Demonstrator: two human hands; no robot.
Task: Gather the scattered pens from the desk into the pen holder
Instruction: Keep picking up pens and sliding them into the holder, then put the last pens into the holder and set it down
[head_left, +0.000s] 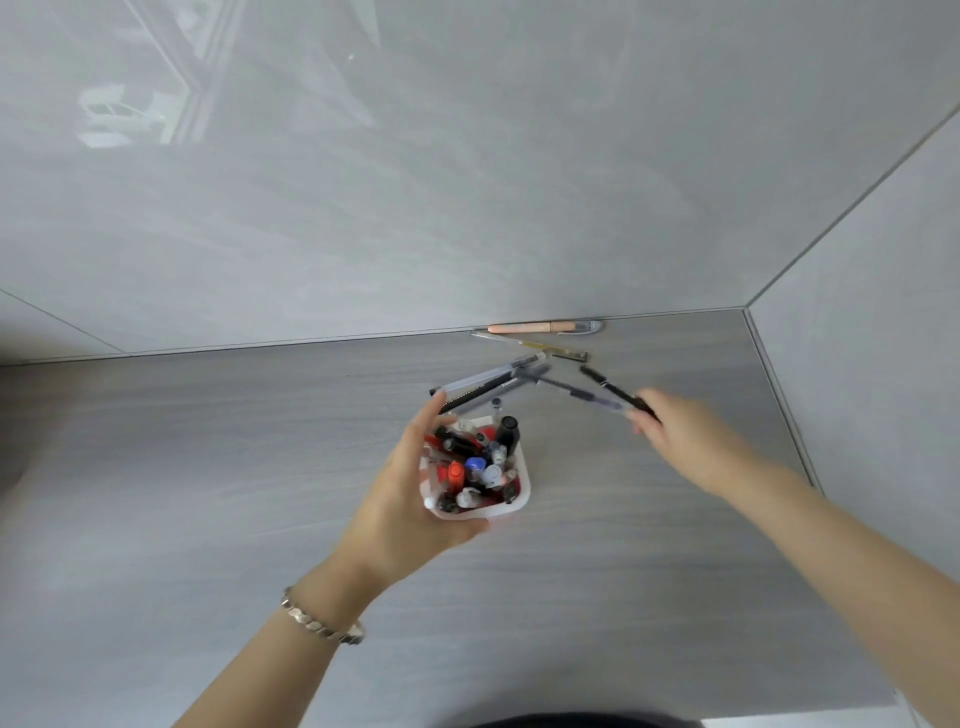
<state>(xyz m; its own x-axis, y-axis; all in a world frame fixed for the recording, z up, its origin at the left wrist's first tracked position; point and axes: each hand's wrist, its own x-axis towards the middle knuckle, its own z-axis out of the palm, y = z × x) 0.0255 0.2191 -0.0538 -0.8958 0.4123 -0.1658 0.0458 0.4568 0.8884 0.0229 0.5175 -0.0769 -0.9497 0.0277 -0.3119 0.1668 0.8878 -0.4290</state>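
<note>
A white pen holder with a red inside stands on the grey desk, crammed with several pens and markers. My left hand wraps around its left side and holds it. My right hand is to the right, blurred, with its fingers closed on a black pen and a clear-barrelled pen. Loose pens lie behind the holder: a clear one and a dark one side by side, a thin gold one, and a peach one against the wall.
The grey wood-grain desk meets a glossy grey wall at the back and a side wall at the right. A metal bracelet is on my left wrist.
</note>
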